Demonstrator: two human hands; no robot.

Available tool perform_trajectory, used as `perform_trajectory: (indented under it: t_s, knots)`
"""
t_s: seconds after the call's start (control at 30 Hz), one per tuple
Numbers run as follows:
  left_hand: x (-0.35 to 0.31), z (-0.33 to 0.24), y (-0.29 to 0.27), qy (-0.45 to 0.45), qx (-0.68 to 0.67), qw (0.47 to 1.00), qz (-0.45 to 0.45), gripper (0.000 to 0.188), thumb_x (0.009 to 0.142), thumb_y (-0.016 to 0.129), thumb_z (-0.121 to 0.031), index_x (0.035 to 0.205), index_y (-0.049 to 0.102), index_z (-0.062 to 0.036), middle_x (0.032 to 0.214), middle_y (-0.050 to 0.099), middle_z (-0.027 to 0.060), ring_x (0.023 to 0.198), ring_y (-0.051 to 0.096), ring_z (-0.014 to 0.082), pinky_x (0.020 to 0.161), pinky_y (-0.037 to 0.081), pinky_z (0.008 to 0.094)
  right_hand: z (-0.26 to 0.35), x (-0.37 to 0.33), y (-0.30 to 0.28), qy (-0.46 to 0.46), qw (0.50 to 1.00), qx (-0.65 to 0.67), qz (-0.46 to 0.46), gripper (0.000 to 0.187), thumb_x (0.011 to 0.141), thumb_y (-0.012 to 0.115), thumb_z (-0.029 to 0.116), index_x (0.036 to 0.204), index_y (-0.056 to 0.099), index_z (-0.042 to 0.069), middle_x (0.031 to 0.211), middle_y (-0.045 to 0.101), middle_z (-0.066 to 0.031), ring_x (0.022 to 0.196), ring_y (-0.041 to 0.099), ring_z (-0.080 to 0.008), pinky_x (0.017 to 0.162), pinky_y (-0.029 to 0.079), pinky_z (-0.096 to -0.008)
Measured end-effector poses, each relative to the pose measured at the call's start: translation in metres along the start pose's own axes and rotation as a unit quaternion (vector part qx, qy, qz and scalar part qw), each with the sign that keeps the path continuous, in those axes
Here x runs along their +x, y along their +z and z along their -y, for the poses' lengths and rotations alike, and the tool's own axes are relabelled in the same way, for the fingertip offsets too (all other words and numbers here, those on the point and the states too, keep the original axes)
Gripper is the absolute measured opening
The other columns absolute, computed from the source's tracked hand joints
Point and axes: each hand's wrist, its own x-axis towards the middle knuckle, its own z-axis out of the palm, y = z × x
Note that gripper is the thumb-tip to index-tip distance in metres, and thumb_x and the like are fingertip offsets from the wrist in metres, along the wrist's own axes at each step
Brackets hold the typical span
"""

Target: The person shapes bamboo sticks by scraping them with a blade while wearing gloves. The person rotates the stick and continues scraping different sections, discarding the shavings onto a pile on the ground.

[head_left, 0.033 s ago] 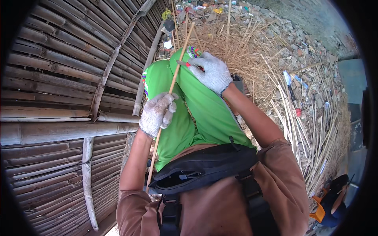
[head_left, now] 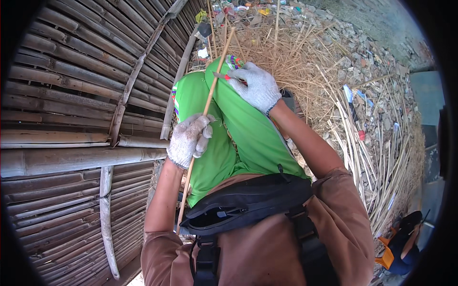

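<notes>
A long thin bamboo stick point(head_left: 213, 86) slants across my green-trousered lap, from beyond my knees down to my left side. My left hand point(head_left: 189, 139), in a soiled white knit glove, is closed around it at mid-length. Farther up, my gloved right hand point(head_left: 256, 86) rests over my right thigh and grips a small knife point(head_left: 222, 76) with a red handle. The knife's short blade lies against the stick, crossing it near my knees. Most of the knife handle is hidden inside the glove.
A bamboo-slat wall point(head_left: 71, 90) stands close on my left. Straw shavings point(head_left: 286, 62) cover the ground ahead, and many split bamboo strips point(head_left: 377, 162) lie to the right. A black waist bag point(head_left: 248, 202) sits at my belly. Another person point(head_left: 405, 243) is at the lower right.
</notes>
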Motion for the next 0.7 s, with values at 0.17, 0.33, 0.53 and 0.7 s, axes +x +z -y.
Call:
perform_trajectory:
  t_s: [0.17,0.33,0.53,0.7]
  knots:
    - [-0.025,0.002,0.005,-0.016,-0.004,1.0,-0.005,0.031,0.116,0.059,-0.024,0.126,0.067,0.0035,0.079,0.065,0.0023,0.045,0.045,0.0072,0.037,0.034,0.0242,0.002,-0.002,-0.002,0.011,1.0,0.01,0.003,0.027,0.101,0.072,0.038,0.121,0.084,0.024,0.102,0.071,-0.0128,0.092,0.076,-0.0371,0.082,0.061,-0.0503]
    - [-0.052,0.006,0.004,-0.018,-0.009,0.999,-0.027,0.032,0.116,0.058,-0.024,0.125,0.069,0.0042,0.079,0.065,0.0029,0.044,0.044,0.0067,0.036,0.032,0.0244,0.001,-0.001,0.001,-0.002,1.0,0.001,-0.013,0.027,0.102,0.072,0.038,0.121,0.084,0.024,0.103,0.072,-0.0132,0.093,0.076,-0.0373,0.082,0.062,-0.0502]
    - [-0.092,0.011,0.003,-0.038,0.03,0.997,-0.056,0.033,0.116,0.058,-0.025,0.124,0.07,0.0047,0.077,0.065,0.0034,0.041,0.044,0.0066,0.036,0.032,0.0247,-0.003,-0.001,0.004,-0.002,1.0,-0.002,-0.03,0.027,0.101,0.072,0.045,0.118,0.084,0.027,0.106,0.073,-0.0123,0.089,0.077,-0.0386,0.078,0.063,-0.0534]
    - [-0.119,0.03,-0.009,-0.019,0.11,0.991,-0.073,0.032,0.117,0.057,-0.024,0.128,0.068,0.0042,0.076,0.065,0.0039,0.041,0.045,0.0069,0.035,0.032,0.025,-0.002,-0.001,0.006,-0.015,0.999,-0.004,-0.041,0.026,0.102,0.072,0.045,0.117,0.084,0.027,0.105,0.073,-0.0121,0.087,0.077,-0.0386,0.077,0.063,-0.0536]
